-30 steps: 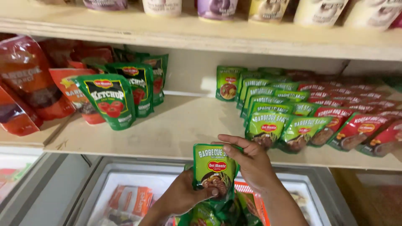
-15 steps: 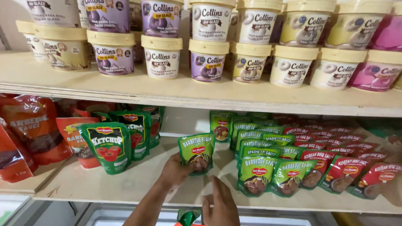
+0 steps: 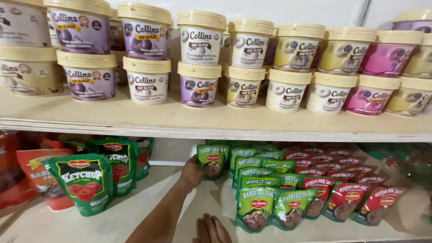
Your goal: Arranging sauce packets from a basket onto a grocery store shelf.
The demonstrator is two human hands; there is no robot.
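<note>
My left hand (image 3: 192, 173) reaches into the lower shelf and grips a green sauce pouch (image 3: 212, 160) by its left side. The pouch stands upright at the back left of a cluster of similar green pouches (image 3: 258, 198). My right hand (image 3: 211, 230) lies flat on the front of the lower shelf board (image 3: 135, 211) and holds nothing; only its fingers and knuckles show at the bottom edge. Rows of red sauce pouches (image 3: 342, 189) lean next to the green ones on the right.
Green ketchup pouches (image 3: 83, 182) and red-orange pouches (image 3: 38, 180) stand at the left of the lower shelf. The upper shelf (image 3: 216, 123) carries stacked tubs with cream lids (image 3: 198, 83) in purple, white, yellow and pink.
The view has tilted up from a freezer chest below to the shelves. My left hand carried the green pouch up and back into the lower shelf; my right hand let go and dropped to the shelf's front.
</note>
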